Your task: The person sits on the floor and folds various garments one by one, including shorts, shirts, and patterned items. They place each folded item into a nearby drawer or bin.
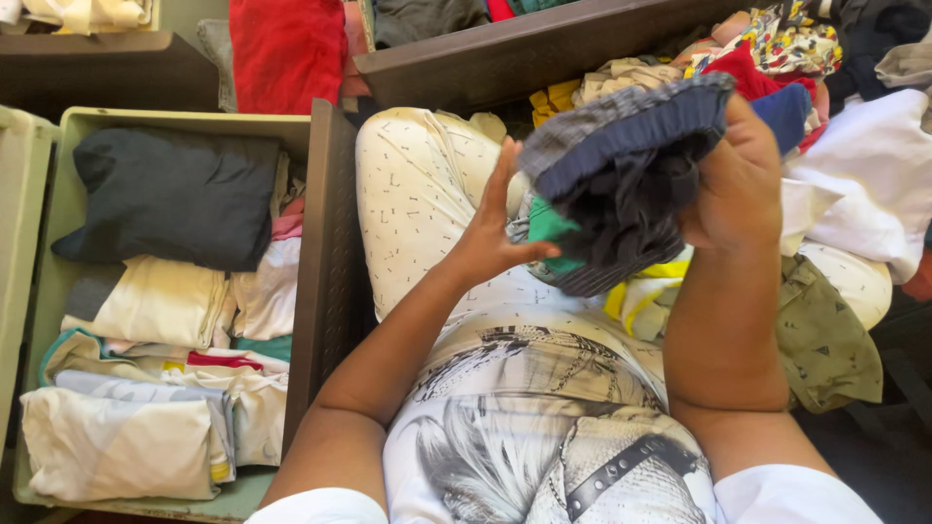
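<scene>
— Fingers?
— Right hand [740, 175]: fingers [752, 121] pressed together, clamped over the top of a bunched dark grey and navy garment [621, 175], raised at about 1 o'clock from centre. Left hand [490, 233]: fingers [502, 170] spread and upright, thumb touching the bundle's lower left edge beside a green scrap of cloth [549, 225].

— Beneath the bundle?
— Lap in white patterned trousers [417, 194], printed black-and-white shirt [515, 427] at 6 o'clock. Yellow-edged cloth [641, 296] just under the bundle; olive patterned garment [820, 335] at 4 o'clock.

— Further out?
— Heap of loose laundry [854, 165] at 2 to 3 o'clock, white, red and multicoloured pieces mixed. Pale green crate [184, 118] at 9 o'clock, packed with folded clothes: dark grey folded piece [175, 194] at its far end, cream and white folds [126, 442] nearer. Dark brown crate wall [325, 262] between that crate and the left knee. Another dark brown crate [534, 53] at 12 o'clock, red cloth [286, 53] to its left at 11 o'clock.
</scene>
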